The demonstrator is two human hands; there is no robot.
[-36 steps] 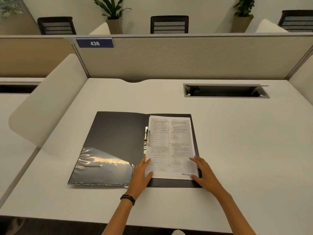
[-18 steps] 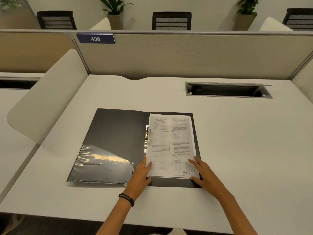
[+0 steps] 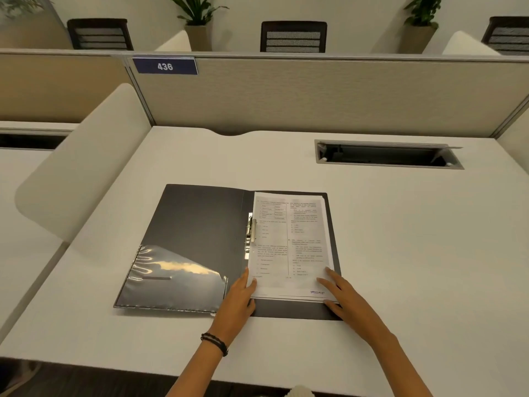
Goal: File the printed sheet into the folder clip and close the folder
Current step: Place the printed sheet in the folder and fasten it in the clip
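Note:
A dark grey folder (image 3: pixel 197 222) lies open on the white desk (image 3: pixel 415 253). Its left flap has a shiny clear pocket (image 3: pixel 174 282). The printed sheet (image 3: pixel 289 242) lies on the right half, its left edge against the metal clip (image 3: pixel 250 230) by the spine. My left hand (image 3: pixel 237 302) sits at the sheet's near left corner, thumb on the paper. At the near right corner, my right hand (image 3: pixel 346 296) has its fingers on top of the sheet and its thumb at the lower edge.
An open cable slot (image 3: pixel 386 154) is set into the desk at the back right. A beige partition (image 3: pixel 315 96) with the plate 436 (image 3: pixel 165 66) closes the far edge. A white curved divider (image 3: pixel 83 164) stands to the left, with chairs and plants behind.
Both hands have stayed at the sheet's near corners and nudged it slightly away from me on the folder. The folder has stayed open.

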